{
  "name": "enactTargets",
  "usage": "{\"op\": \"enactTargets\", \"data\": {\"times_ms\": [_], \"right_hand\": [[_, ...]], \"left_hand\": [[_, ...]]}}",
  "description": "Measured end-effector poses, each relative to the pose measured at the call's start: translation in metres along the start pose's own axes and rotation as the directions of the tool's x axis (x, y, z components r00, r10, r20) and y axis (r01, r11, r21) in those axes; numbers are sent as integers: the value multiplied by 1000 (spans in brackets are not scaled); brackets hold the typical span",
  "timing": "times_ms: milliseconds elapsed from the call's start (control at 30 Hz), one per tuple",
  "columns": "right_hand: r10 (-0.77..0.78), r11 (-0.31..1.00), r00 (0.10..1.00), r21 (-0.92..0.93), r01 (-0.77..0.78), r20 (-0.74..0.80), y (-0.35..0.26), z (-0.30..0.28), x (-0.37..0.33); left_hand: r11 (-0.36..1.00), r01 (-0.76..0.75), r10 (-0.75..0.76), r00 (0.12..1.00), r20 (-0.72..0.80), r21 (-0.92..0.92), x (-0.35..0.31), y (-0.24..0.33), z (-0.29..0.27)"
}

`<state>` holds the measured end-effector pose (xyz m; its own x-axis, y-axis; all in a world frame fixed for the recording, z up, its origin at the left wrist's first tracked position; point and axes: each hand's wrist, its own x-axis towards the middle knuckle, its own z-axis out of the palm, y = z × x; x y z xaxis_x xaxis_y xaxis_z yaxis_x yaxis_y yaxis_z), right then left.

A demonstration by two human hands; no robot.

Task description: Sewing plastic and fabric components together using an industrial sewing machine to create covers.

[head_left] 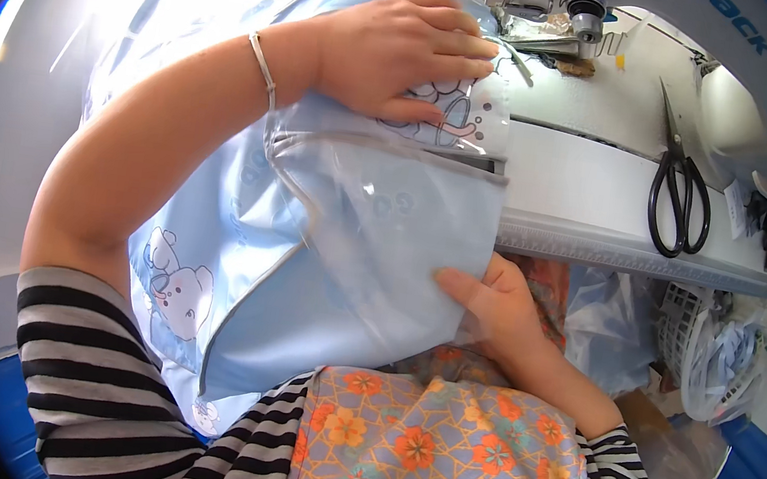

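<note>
A large light blue fabric piece (385, 230) with a clear plastic layer, grey bound edges and printed cartoon animals spreads over the worktable and hangs down toward my lap. Palm down, my left hand (419, 53) lies on its upper part, fingers stretched toward the sewing machine's needle area. My right hand (498, 300) pinches the fabric's right edge below the table front, thumb on top and the other fingers hidden underneath. A dark slit between grey bindings runs across the piece between my hands. The sewing machine (586, 18) stands at the top, just beyond my left fingertips.
Black-handled scissors (676, 197) lie on the white table (589, 170) at the right. A ruler strip (636, 253) lines the table's front edge. Below right stand a white plastic basket (682, 316) and clear plastic sheeting (613, 316). A floral apron (443, 444) covers my lap.
</note>
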<state>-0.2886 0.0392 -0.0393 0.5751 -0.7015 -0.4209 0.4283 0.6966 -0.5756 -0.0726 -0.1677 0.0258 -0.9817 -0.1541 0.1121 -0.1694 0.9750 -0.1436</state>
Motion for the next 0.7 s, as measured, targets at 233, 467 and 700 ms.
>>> {"op": "enactTargets", "data": {"times_ms": [233,467,700], "right_hand": [[-2,999,999,54,5,-53,-2,2,1],[-83,996,993,13,85,-88,-7,-4,0],[-148,987,977,42,156,-153,-17,1,2]], "left_hand": [[947,312,-312,950,21,-78,17,27,10],[983,181,-183,982,-50,-42,9,8,17],[989,145,-147,988,-47,-34,9,0,20]]}}
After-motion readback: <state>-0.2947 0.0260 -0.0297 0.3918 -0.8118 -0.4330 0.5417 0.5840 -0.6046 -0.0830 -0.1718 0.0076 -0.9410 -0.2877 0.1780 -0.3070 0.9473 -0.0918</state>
